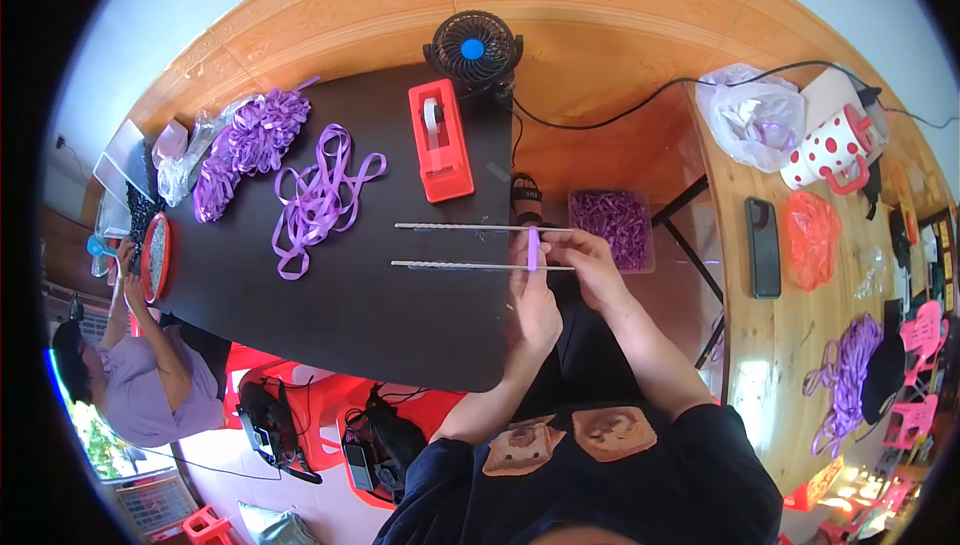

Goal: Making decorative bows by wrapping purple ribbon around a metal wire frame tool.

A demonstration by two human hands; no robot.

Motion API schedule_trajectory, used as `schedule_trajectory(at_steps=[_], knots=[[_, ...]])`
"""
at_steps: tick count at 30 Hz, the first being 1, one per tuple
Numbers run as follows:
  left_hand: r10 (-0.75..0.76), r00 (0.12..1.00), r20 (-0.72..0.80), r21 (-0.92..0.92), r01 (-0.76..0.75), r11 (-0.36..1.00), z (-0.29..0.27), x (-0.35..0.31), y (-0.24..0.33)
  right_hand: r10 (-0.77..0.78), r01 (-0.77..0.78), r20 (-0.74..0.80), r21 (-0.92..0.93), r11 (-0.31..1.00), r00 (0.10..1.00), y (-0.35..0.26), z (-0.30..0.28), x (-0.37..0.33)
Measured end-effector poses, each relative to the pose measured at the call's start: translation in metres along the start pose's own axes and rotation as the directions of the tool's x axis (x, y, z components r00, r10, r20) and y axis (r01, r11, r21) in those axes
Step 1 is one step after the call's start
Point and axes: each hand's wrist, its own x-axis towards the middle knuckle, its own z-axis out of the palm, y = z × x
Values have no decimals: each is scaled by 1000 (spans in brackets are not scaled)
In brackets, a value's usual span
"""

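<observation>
Two thin parallel metal rods (455, 266) lie across the right edge of the dark table, their ends sticking out past it. A short band of purple ribbon (533, 247) spans both rods near those ends. My left hand (537, 313) comes up from below, its fingers closed on the ribbon by the lower rod. On the other side, my right hand (595, 270) is closed with its fingertips at the ribbon and rod ends; its exact grip is partly hidden. A loose heap of purple ribbon (318, 200) lies on the table, left of the rods.
A red tape dispenser (441, 145) and a black fan (472, 49) stand at the table's far right. A larger ribbon bundle (255, 150) lies far left, near another person (150, 385). Below is a bin of purple pieces (611, 229); a wooden table (745, 345) holds a phone (763, 248).
</observation>
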Motion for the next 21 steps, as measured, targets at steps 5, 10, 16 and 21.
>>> schedule_trajectory(at_steps=[5,10,16,21], knots=[[-207,973,-103,-236,178,955,2,-12,6,-100,86,93,143,986,991,-1,12,-31],[-228,964,-139,-208,197,958,17,-12,29,-121,101,120,163,981,985,2,18,-36],[-291,938,-191,-93,278,956,20,-11,43,-134,135,-17,214,968,991,5,35,-44],[-317,933,-173,-93,304,948,20,-12,51,-156,165,-55,247,955,986,15,42,-41]])
